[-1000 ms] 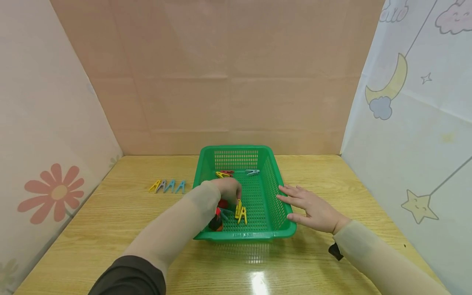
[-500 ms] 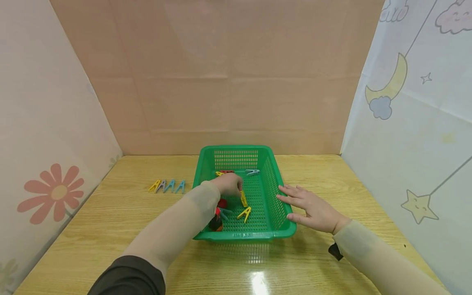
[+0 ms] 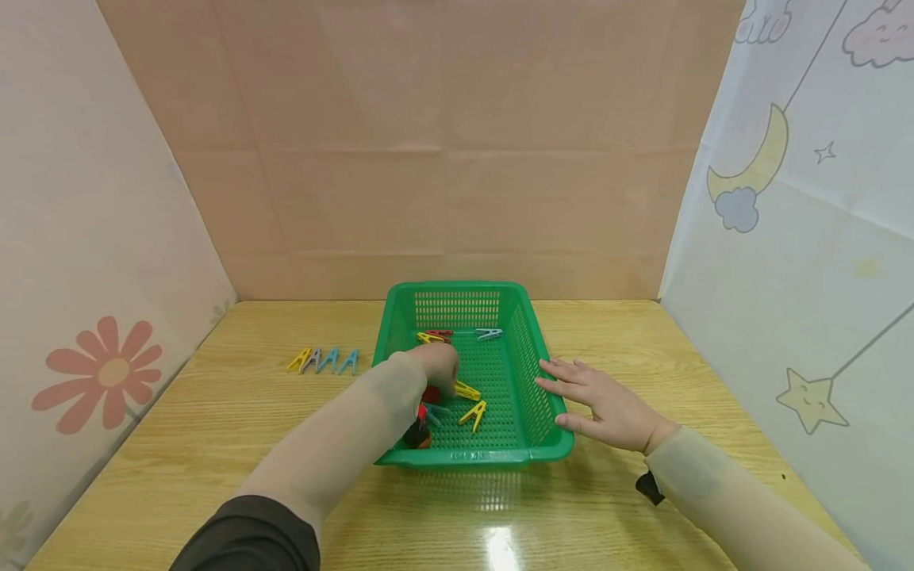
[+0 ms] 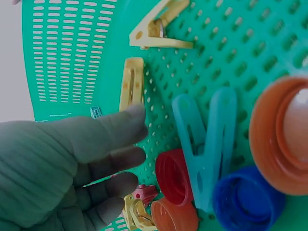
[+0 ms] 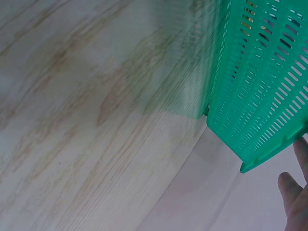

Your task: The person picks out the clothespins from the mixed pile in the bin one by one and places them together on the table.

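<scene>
My left hand (image 3: 437, 369) is inside a green plastic basket (image 3: 471, 456), palm down in the head view. In the left wrist view its thumb is straight, the fingers are loosely bent, and nothing lies between them. The thumb tip overlaps the end of a yellow clothespin (image 4: 132, 82). A second yellow clothespin (image 3: 473, 414) lies nearer the basket's front. A blue-green clothespin (image 4: 206, 149) rests among a red cap (image 4: 172, 175), a blue cap (image 4: 248, 199) and orange caps (image 4: 284, 134). My right hand (image 3: 603, 404) has its fingers spread, fingertips at the basket's right rim.
On the wooden table left of the basket, a yellow clothespin (image 3: 300, 360), a grey one (image 3: 312, 361) and blue ones (image 3: 348, 362) form a row. At the basket's far end lie a pale blue clothespin (image 3: 489, 334), a yellow one (image 3: 431, 338) and a red one (image 3: 441, 333).
My left hand shifted a yellow clothespin back and right, then let go and drew left; that clothespin now lies flatter. The nearer yellow clothespin turned slightly. My right hand stayed put.
</scene>
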